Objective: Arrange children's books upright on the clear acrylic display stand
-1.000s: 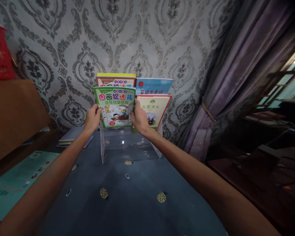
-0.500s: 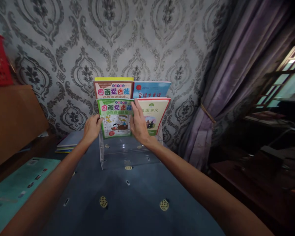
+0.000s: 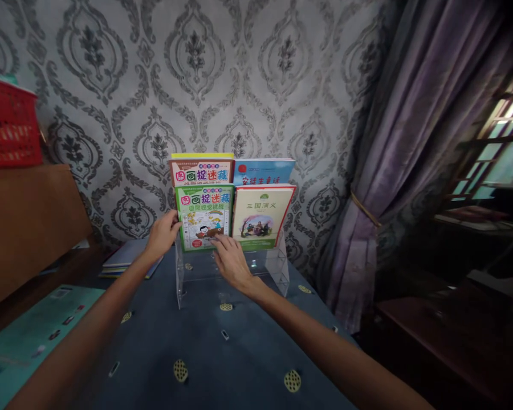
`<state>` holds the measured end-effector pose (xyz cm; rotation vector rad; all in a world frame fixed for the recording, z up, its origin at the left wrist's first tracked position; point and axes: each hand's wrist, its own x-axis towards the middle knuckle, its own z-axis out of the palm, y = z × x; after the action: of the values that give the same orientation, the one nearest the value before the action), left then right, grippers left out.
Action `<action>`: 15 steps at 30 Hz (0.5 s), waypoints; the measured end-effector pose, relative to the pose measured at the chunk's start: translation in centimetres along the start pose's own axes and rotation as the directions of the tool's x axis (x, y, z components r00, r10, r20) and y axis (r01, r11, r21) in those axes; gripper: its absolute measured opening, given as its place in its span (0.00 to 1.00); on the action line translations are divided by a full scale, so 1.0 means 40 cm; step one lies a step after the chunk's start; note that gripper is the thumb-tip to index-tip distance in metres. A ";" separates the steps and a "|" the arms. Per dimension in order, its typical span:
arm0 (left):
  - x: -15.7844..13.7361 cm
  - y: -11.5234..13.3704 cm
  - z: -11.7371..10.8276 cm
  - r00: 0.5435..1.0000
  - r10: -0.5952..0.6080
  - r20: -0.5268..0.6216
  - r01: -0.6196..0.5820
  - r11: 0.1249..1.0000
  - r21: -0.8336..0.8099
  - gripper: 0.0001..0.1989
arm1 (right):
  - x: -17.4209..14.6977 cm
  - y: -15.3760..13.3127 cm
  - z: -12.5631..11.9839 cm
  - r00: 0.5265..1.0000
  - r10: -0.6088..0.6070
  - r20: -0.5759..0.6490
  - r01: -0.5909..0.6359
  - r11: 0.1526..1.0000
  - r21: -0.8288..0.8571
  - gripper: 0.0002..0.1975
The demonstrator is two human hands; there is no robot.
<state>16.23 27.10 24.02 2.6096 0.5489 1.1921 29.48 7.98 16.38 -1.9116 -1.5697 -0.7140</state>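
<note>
A clear acrylic book stand [image 3: 277,267] holds books in two tiers. In its front tier, a green-bordered picture book [image 3: 205,222] leans at the left, with a cream storybook [image 3: 263,219] beside it. My left hand [image 3: 165,232] is closed at the green book's left edge, thumb in front and fingers partly hidden. Over the lower right of that cover, my right hand [image 3: 233,261] is open, its fingertips at or close to the cover. Behind stand a brown-bordered picture book [image 3: 200,172] with a yellow edge above it, and a blue storybook [image 3: 267,169].
The stand rests on a dark blue patterned tablecloth [image 3: 222,364] against a papered wall. At left are a stack of thin books [image 3: 126,256], a teal book or folder [image 3: 38,330], a cardboard box [image 3: 29,228] and a red basket [image 3: 8,125]. A purple curtain [image 3: 359,267] hangs at right.
My right hand has moved down from the green book's upper right edge to its lower front, uncovering the cream storybook. My left hand stays at the left edge. The view has tilted up slightly.
</note>
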 end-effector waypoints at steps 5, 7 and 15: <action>-0.007 0.001 -0.012 1.000 0.001 0.012 -0.002 0.996 0.092 0.03 | 0.012 -0.016 -0.004 0.998 0.033 0.052 -0.030 0.998 -0.057 0.18; -0.012 0.002 -0.011 1.000 -0.012 -0.002 0.012 0.992 0.126 0.06 | 0.023 -0.020 -0.009 0.997 0.038 0.069 -0.032 0.996 -0.083 0.18; -0.005 -0.009 0.005 0.999 -0.039 -0.008 0.040 0.994 0.106 0.02 | 0.074 -0.029 -0.028 0.985 0.047 0.169 -0.021 0.987 -0.157 0.15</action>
<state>16.16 27.34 23.62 2.6698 0.6795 1.1892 28.80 9.40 19.35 -2.1592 -1.6208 -0.6899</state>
